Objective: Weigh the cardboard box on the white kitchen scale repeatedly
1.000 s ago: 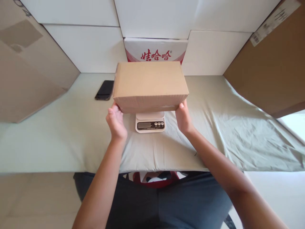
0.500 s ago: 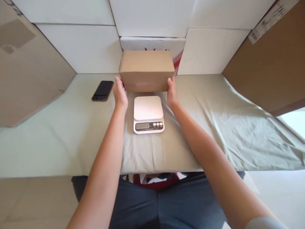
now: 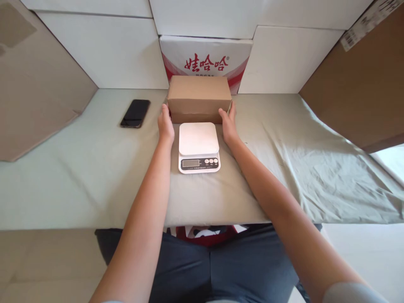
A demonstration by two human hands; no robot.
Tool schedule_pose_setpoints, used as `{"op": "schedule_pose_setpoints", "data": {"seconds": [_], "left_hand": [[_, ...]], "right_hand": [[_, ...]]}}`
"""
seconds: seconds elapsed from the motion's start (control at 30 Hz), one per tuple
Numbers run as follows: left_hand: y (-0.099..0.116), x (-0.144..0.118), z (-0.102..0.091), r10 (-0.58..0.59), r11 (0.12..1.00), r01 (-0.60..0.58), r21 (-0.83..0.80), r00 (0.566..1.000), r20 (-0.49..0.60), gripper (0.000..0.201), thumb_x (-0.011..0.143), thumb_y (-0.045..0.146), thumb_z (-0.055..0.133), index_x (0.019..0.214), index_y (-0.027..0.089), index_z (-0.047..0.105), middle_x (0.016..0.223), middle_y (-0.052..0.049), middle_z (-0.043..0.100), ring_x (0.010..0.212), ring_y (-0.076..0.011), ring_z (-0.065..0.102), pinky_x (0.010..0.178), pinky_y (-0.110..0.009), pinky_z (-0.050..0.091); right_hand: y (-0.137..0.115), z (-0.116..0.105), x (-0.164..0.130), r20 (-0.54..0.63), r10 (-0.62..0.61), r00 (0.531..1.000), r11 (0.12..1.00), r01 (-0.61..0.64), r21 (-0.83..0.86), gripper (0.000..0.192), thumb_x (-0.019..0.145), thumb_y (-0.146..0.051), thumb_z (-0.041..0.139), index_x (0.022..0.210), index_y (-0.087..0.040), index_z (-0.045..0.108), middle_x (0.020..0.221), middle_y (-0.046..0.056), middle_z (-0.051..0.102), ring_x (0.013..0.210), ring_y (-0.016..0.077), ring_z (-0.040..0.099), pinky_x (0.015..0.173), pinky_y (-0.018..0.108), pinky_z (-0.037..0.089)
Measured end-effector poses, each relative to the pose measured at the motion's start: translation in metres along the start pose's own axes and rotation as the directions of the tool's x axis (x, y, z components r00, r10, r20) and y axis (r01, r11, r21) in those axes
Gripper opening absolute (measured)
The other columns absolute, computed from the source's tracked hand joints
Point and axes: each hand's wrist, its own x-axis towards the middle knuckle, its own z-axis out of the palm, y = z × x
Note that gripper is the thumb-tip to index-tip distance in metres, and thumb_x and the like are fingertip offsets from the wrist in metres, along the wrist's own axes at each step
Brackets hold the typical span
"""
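Observation:
A closed brown cardboard box (image 3: 199, 101) sits at the back of the cloth-covered table, just behind the kitchen scale. My left hand (image 3: 166, 122) presses its left end, and my right hand (image 3: 229, 122) grips the right end, thumb on the front face. The fingers behind the box's ends are partly hidden. In front of the box lies the white digital scale (image 3: 198, 139), its platform bare and its dark panel with a small display and buttons facing me. The display shows no digits that I can read.
A black smartphone (image 3: 135, 113) lies left of the box. White boxes (image 3: 104, 52) form a wall behind, with a red-lettered carton (image 3: 206, 57) in the middle. Large brown cartons (image 3: 38, 84) stand at both sides. Green-grey cloth (image 3: 94, 181) covers the table, wrinkled at the right.
Both hands have lowered the cardboard box onto the table behind the scale. More of the red-lettered carton shows above it. The view has shifted slightly.

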Motion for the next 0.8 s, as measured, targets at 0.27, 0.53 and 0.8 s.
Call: {"op": "schedule_pose_setpoints", "data": {"seconds": [0.27,0.53,0.8], "left_hand": [[0.011,-0.004,0.005,-0.040,0.996,0.035,-0.080,0.998,-0.057,0.080,0.095,0.084,0.051,0.130,0.016,0.074,0.157,-0.017,0.065,0.158,-0.0298,0.050,0.135,-0.042,0.035],[0.020,-0.012,0.008,-0.069,0.995,0.064,-0.076,0.995,-0.069,0.060,0.110,0.059,0.042,0.135,0.012,0.071,0.159,-0.017,0.063,0.155,-0.0243,0.054,0.132,-0.035,0.039],[0.028,-0.018,0.014,-0.095,0.995,0.094,-0.018,0.993,-0.075,0.060,0.114,0.057,0.035,0.135,0.014,0.071,0.153,-0.012,0.069,0.150,-0.0192,0.059,0.128,-0.031,0.043]], "right_hand": [[-0.036,-0.021,-0.111,0.333,-0.136,0.933,0.932,0.235,-0.278,0.106,0.084,-0.066,0.078,0.170,-0.041,0.022,0.187,-0.008,-0.006,0.175,0.0319,-0.015,0.142,0.063,-0.011],[-0.036,-0.018,-0.114,0.520,-0.046,0.853,0.733,0.382,-0.563,0.117,0.086,-0.053,0.071,0.174,-0.039,-0.004,0.184,-0.004,-0.025,0.171,0.0442,-0.024,0.133,0.079,-0.014],[-0.047,-0.017,-0.118,0.494,0.136,0.859,0.651,0.299,-0.698,0.120,0.083,-0.043,0.068,0.173,-0.040,-0.010,0.183,-0.001,-0.029,0.170,0.0445,-0.025,0.131,0.082,-0.010]]}}
